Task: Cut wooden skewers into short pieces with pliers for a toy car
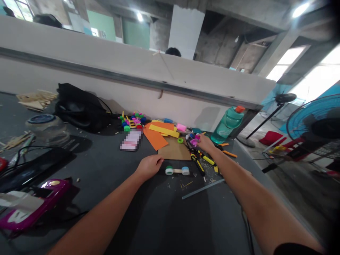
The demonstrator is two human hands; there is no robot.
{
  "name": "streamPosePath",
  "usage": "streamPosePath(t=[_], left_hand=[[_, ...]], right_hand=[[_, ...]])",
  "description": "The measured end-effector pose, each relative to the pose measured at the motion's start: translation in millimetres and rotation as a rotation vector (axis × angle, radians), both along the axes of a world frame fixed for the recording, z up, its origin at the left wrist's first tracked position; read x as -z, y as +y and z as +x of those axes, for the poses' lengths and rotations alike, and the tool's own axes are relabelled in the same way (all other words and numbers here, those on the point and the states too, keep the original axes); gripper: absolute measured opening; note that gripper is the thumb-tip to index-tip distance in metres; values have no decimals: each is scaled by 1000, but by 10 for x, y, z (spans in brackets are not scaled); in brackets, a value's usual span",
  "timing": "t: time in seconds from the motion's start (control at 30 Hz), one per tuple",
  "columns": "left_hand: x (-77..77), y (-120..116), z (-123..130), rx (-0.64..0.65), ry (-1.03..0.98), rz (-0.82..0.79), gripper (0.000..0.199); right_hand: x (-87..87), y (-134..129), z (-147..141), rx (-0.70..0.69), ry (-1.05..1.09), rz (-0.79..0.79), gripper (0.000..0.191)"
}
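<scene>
My left hand (150,166) rests low over the dark table, its fingers curled together near the edge of a brown cardboard piece (174,148). Whatever those fingers may hold is hidden. Farther off, my right hand (206,143) reaches into a small pile, fingers pinched down at purple bottle caps (195,140); its grip is too small to make out. Between my arms lie two white bottle caps, one on the left (169,170) and one on the right (185,171), joined by a flat wooden stick (177,171). A green cap ring (180,140) sits on the cardboard.
Pliers (198,163), a yellow cutter (207,159) and a ruler-like strip (203,189) lie near my right arm. A green bottle (227,124) stands behind. Orange paper (155,137), a black bag (79,108) and a purple device (39,203) are leftward.
</scene>
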State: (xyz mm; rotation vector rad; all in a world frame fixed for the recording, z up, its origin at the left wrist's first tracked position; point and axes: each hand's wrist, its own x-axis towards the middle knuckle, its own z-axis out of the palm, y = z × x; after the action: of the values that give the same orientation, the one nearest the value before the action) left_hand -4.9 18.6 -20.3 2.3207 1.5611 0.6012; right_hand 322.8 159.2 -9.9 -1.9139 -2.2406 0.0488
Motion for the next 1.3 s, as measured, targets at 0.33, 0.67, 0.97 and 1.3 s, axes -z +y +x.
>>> streamPosePath(t=[0.33,0.67,0.97,1.3], left_hand=[[0,24,-9,13,-13,-23,24],[-6,15,-6,19,-23,-19,24],[-12,14,-1,14,-14,-17,25],[-29,17,-5,19,-11,-34,25]], right_hand=[[6,-103,38,11,-68,-7,31],[-56,-237,-33,-86,-53,-83,29],[-102,-211,-101,-61,-49,-128,31],[-99,-181,-118,-53,-68,-165,31]])
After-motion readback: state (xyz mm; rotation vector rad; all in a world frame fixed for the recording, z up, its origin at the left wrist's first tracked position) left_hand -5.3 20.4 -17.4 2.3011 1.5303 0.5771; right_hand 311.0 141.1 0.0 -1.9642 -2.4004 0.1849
